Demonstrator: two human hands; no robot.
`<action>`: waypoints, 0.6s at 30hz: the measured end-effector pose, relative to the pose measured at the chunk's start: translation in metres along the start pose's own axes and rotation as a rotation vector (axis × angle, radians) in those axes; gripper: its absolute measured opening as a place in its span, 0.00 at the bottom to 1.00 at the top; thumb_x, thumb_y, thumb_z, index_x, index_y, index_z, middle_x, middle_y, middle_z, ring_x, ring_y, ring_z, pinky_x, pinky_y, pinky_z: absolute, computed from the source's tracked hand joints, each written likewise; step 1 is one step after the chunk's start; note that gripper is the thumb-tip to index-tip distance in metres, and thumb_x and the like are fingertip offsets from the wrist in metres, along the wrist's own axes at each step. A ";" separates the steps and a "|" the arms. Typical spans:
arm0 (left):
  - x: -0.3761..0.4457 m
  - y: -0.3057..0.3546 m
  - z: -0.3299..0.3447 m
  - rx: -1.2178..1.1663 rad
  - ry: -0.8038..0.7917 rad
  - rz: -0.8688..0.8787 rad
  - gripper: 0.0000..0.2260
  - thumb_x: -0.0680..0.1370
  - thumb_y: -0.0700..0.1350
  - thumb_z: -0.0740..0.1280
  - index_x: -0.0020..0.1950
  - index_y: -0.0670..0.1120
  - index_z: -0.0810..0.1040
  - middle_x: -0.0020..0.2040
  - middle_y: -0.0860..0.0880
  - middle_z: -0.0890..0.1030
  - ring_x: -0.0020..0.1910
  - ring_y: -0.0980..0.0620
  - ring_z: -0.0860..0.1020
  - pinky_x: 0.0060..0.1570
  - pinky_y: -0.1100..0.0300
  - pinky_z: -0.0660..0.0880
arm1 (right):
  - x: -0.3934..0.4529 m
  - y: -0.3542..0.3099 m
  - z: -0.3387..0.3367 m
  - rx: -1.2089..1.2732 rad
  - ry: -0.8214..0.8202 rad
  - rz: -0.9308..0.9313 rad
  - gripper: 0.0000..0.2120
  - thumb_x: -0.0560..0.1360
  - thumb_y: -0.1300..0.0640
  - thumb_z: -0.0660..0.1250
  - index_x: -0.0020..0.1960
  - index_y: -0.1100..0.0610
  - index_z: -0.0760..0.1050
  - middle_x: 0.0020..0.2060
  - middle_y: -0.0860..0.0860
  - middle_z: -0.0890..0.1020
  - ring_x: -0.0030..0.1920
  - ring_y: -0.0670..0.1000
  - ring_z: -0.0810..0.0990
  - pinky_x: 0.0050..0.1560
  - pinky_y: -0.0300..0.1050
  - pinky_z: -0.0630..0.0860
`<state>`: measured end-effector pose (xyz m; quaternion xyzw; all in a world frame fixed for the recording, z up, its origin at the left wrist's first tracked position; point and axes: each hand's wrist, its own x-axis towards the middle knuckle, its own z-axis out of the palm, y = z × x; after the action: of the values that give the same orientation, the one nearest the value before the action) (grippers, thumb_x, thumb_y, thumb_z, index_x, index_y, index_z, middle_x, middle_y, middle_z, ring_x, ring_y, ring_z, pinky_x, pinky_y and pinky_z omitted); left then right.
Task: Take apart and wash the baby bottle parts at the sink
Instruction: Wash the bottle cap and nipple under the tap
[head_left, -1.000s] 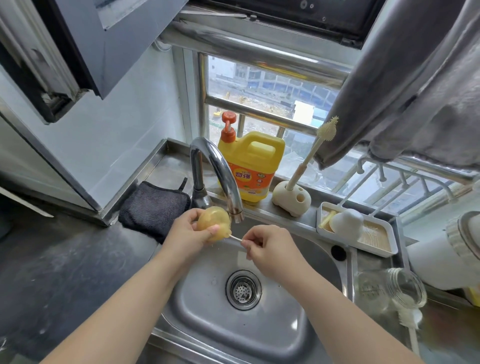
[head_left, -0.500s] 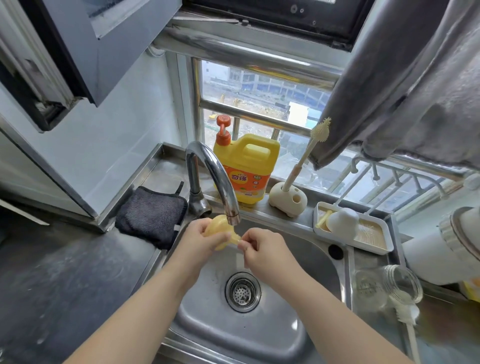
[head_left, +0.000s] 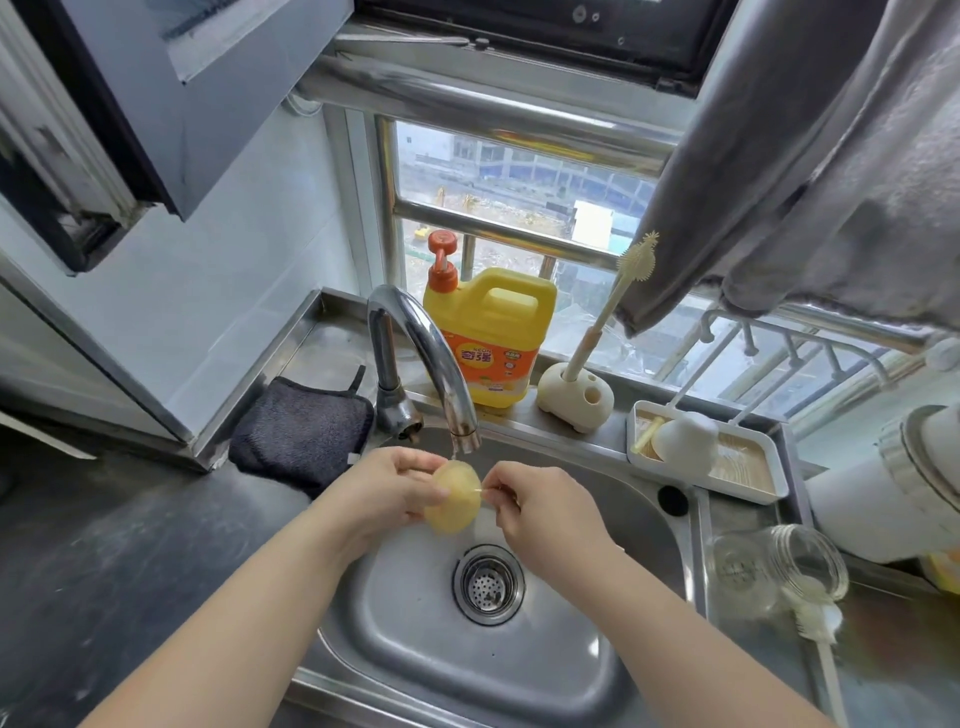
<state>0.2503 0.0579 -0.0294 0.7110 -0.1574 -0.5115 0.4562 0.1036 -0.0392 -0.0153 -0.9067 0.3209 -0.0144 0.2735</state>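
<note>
Yellowish bottle nipple (head_left: 453, 498) held over the sink (head_left: 644, 525), just under the tap spout (head_left: 464, 439). Left hand (head_left: 382, 491) in a curled grip round it; right hand (head_left: 545, 509) pinching a thin brush stem (head_left: 487, 487) at its edge. Dish soap jug (head_left: 493, 338) behind; glass bottle (head_left: 774, 569) lying on the surface at right.

The yellow detergent jug (head_left: 491, 345) has a label reading "奇强".

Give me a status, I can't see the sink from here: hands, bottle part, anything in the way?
Left hand grips yellowish nipple under faucet. Right hand pinches thin brush at nipple. Sink basin unobstructed.
</note>
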 end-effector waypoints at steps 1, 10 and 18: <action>0.000 0.001 0.000 0.013 -0.019 -0.016 0.08 0.74 0.33 0.70 0.52 0.41 0.80 0.44 0.43 0.82 0.39 0.53 0.80 0.32 0.66 0.76 | 0.000 0.000 0.000 -0.002 0.000 -0.003 0.07 0.78 0.54 0.60 0.50 0.49 0.76 0.43 0.47 0.82 0.47 0.53 0.77 0.45 0.47 0.74; 0.003 -0.001 -0.005 0.021 0.105 0.144 0.06 0.73 0.33 0.71 0.48 0.38 0.78 0.45 0.37 0.83 0.43 0.46 0.80 0.48 0.53 0.77 | 0.005 0.005 -0.009 0.088 0.030 0.028 0.06 0.77 0.55 0.63 0.46 0.50 0.78 0.38 0.46 0.82 0.42 0.49 0.77 0.43 0.44 0.74; 0.004 -0.009 -0.008 0.037 0.160 0.197 0.07 0.74 0.32 0.70 0.50 0.38 0.76 0.41 0.41 0.83 0.40 0.49 0.79 0.43 0.60 0.74 | 0.006 0.004 -0.003 0.139 0.010 0.040 0.06 0.76 0.56 0.64 0.42 0.50 0.78 0.29 0.42 0.76 0.40 0.47 0.77 0.44 0.46 0.76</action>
<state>0.2562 0.0639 -0.0388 0.7388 -0.1989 -0.4029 0.5023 0.1057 -0.0465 -0.0157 -0.8787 0.3387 -0.0355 0.3344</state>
